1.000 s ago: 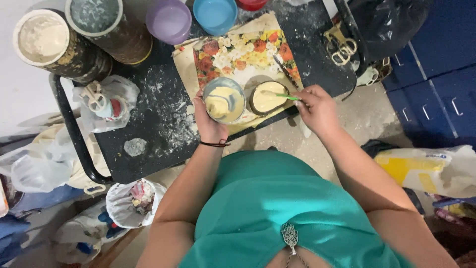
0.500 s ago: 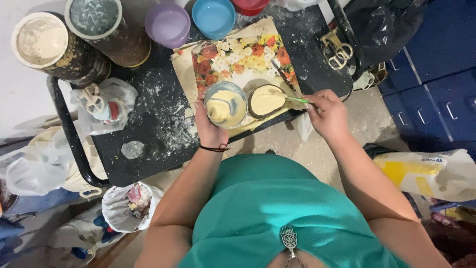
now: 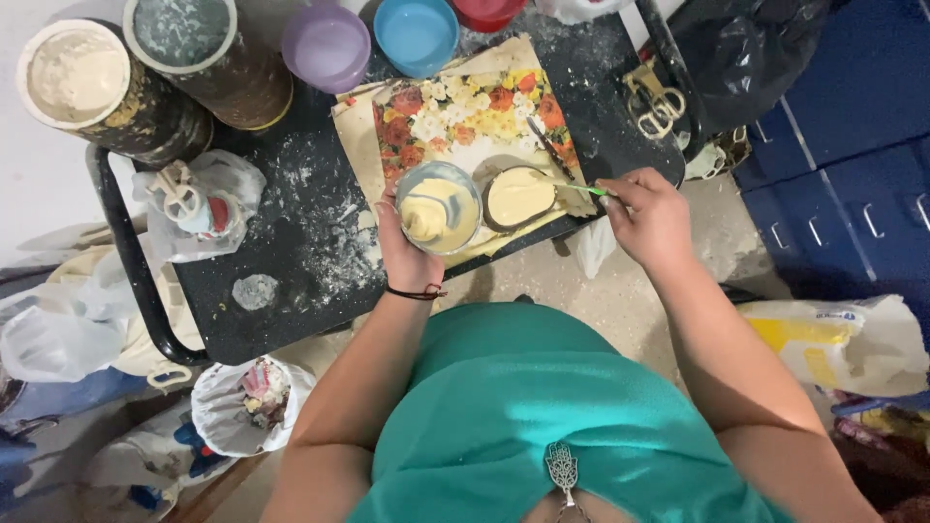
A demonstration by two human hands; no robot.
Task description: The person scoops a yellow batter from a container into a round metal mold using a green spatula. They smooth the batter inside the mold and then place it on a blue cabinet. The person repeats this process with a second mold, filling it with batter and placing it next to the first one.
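Left hand: the left hand (image 3: 405, 254) is cupped around the near side of a clear glass bowl (image 3: 439, 207), fingers curled up along its wall and gripping it; a thin dark band sits on the wrist.
Right hand: the right hand (image 3: 651, 215) pinches the end of a thin green-handled tool (image 3: 579, 189) between thumb and fingertips, the other fingers folded in.
Glass bowl: holds pale yellow cream, heaped in a swirl toward its left side; it sits at the near edge of the floral tray (image 3: 465, 116).
Green-handled tool: lies nearly level, its far end reaching the rim of the small dark-rimmed dish (image 3: 519, 197); I cannot tell what sort of tip it has.
Small dish: filled smooth with the same pale cream, just beside the glass bowl on its right, touching or nearly so.
Floral tray: printed with red, orange and white flowers, resting on a black table (image 3: 291, 242) dusted with white powder.
Behind the tray: a purple bowl (image 3: 326, 46) and a blue bowl (image 3: 417, 34) side by side, with a red one cut off by the top edge.
Far left: two tall round tins (image 3: 116, 82) with pale, crusted tops.
Right end of table: yellowish scissors (image 3: 654, 102).
Left of the table: a clear plastic bag (image 3: 199, 203) holding small items.
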